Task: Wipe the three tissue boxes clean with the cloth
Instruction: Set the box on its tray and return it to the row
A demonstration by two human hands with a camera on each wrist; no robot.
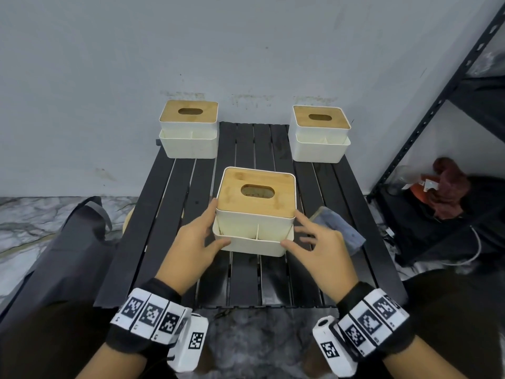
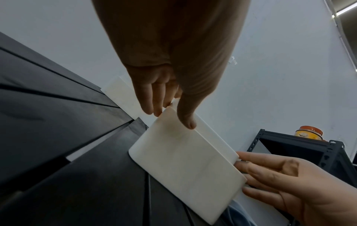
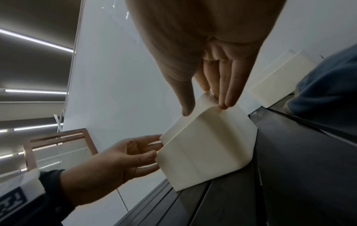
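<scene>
At the centre of the black slatted table [image 1: 175, 203] stands the near tissue box [image 1: 257, 212], the left hand [image 1: 191, 250] at its 9 o'clock side and the right hand [image 1: 319, 250] at 3, fingers straight against its walls. The blue cloth [image 1: 338, 228] lies at 3 o'clock, half hidden behind the right hand. Two more tissue boxes sit at 11 [image 1: 188, 129] and 1 [image 1: 321, 134] o'clock.

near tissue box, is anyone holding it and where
Both hands flank the near tissue box. The left hand touches its left side with straight fingers; the right hand touches its right side. Neither grips it, and the cloth lies unheld.
</scene>
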